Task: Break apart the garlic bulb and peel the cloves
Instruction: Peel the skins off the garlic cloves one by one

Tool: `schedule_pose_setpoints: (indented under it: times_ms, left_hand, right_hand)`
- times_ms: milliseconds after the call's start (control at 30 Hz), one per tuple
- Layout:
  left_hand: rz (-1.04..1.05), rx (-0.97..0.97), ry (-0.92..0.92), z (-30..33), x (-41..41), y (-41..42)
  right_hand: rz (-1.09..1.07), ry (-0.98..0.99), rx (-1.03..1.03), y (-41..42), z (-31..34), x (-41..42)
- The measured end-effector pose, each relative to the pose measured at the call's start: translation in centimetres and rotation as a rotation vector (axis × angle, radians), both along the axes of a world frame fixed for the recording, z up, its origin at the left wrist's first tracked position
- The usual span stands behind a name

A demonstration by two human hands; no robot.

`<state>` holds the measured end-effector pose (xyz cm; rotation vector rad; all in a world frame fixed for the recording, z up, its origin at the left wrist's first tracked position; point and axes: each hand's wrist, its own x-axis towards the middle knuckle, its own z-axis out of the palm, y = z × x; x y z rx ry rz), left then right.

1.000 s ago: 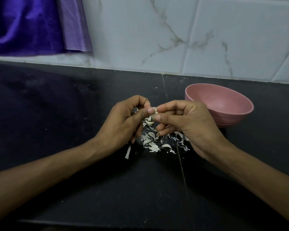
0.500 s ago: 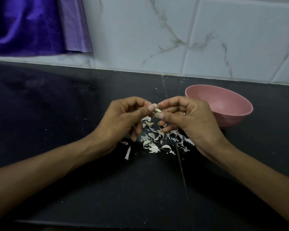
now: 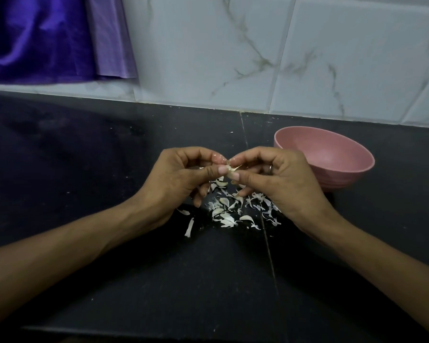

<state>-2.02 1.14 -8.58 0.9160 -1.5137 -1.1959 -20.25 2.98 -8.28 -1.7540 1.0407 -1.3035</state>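
A small pale garlic clove [image 3: 229,171] sits just above the middle of the frame, pinched between the fingertips of both hands. Most of it is covered by the fingers; what shows is a whitish body with a thin, straw-coloured sliver of skin sticking out toward the upper right, so its long axis seems to run from lower left to upper right, though the hidden part makes this hard to settle. The left hand [image 3: 181,179] comes in from the lower left and grips the clove at its left end, thumb pressed against it from below and the index finger curled over the top, the other fingers curled underneath. The right hand [image 3: 280,184] comes in from the lower right and pinches the clove's right end between thumb and index finger, its remaining fingers folded in beneath; a ring shows on one of them. The clove is held above the black countertop [image 3: 109,169], not touching it. Directly below the hands, a scatter of white garlic peels [image 3: 227,214] lies on the counter, with a couple of stray strips off to its lower left. A pink bowl [image 3: 332,154] stands just right of the right hand, near the white marbled wall tiles [image 3: 233,58]. Purple cloth [image 3: 47,38] hangs in the upper left of the frame.
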Motion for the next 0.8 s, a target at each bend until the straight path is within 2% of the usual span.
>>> schedule_pose_setpoints:
  times_ms: [400, 800]
  left_hand:
    - [0.014, -0.083, 0.049, -0.24, 0.24, -0.27]
    - [0.077, -0.178, 0.003, -0.43, 0.25, -0.14]
  right_hand:
    - [-0.042, 0.032, 0.003, 0.1, -0.11, -0.03]
    - [-0.044, 0.025, 0.008, 0.23, -0.18, 0.22]
